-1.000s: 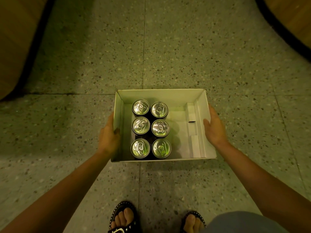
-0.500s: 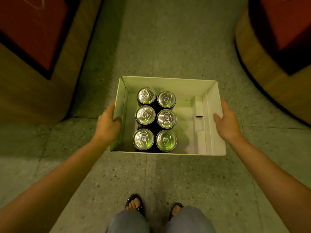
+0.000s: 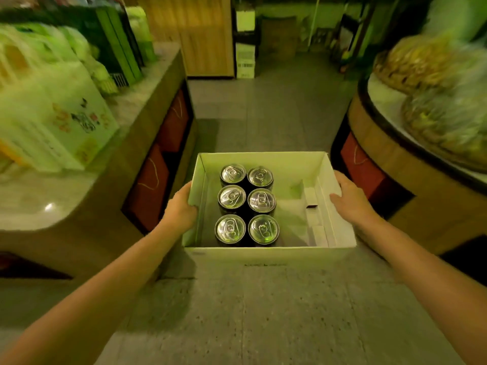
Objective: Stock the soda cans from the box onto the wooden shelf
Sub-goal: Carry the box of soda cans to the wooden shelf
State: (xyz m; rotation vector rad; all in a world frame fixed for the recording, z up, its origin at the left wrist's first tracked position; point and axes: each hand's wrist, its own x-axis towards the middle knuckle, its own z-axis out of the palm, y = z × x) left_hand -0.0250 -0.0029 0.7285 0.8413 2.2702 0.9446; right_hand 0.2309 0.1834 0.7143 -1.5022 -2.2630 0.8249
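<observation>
An open white cardboard box (image 3: 268,252) is held up in front of me over the floor. Inside, in its left half, stand several dark soda cans (image 3: 246,204) with silver tops, packed two abreast. The box's right half holds only folded cardboard flaps. My left hand (image 3: 180,210) grips the box's left wall, thumb over the rim. My right hand (image 3: 349,198) grips the right wall the same way. No wooden shelf for the cans can be made out.
A counter (image 3: 39,196) on the left carries white bags and cartons. A round wooden display stand (image 3: 411,164) with bagged produce is on the right. A tiled aisle (image 3: 263,114) runs ahead to a wooden panel (image 3: 208,35) and stacked boxes (image 3: 245,46).
The view has tilted up from the floor to the aisle, and the box has been lifted higher between the counter and the round stand. Both hands keep their grip.
</observation>
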